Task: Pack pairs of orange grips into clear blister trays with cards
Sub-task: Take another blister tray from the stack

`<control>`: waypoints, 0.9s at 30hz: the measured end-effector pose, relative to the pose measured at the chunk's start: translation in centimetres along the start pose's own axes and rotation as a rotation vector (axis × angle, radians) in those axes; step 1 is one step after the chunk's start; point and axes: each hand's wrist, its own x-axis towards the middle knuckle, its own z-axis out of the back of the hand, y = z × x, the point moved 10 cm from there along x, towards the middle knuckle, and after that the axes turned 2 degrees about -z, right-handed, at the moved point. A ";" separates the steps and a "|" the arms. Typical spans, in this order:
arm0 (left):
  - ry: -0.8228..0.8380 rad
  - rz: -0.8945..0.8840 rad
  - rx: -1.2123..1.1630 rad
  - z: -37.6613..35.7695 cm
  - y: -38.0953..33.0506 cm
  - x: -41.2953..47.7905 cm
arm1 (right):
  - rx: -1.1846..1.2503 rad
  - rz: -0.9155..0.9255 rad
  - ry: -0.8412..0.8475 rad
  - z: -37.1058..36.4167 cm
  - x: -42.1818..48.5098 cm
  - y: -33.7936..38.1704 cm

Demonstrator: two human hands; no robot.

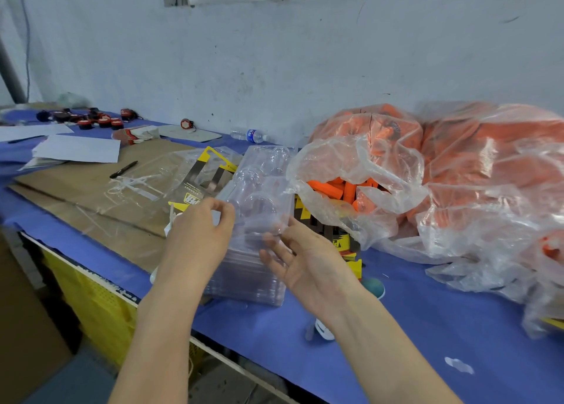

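Observation:
A stack of clear blister trays (259, 269) stands on the blue table near its front edge. My left hand (198, 235) pinches the left edge of the top clear tray (259, 202). My right hand (302, 260) is at the tray's right edge, thumb and forefinger pinching it, the other fingers spread. Orange grips (338, 190) fill an open clear bag just right of the stack. Yellow and black cards (345, 235) lie under the bag's mouth. Another card (201, 187) lies under plastic behind my left hand.
Two big clear bags (488, 171) of orange grips take the right of the table. Brown cardboard (91, 190), a pen (123, 169), white papers (79, 148), a water bottle (250, 135) and red and black parts (97, 119) lie to the left. A yellow crate (97, 306) sits under the table.

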 end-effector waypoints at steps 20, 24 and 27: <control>0.117 -0.426 0.177 0.2 -6.3 -1.7 | -0.393 0.038 -0.223 2.3 0.8 0.1; 0.126 -0.465 0.200 0.1 -6.0 -1.5 | -0.396 0.037 -0.229 2.1 0.6 0.0; 0.062 -0.496 0.209 0.6 -6.3 -1.8 | -0.403 0.048 -0.239 2.0 0.5 0.0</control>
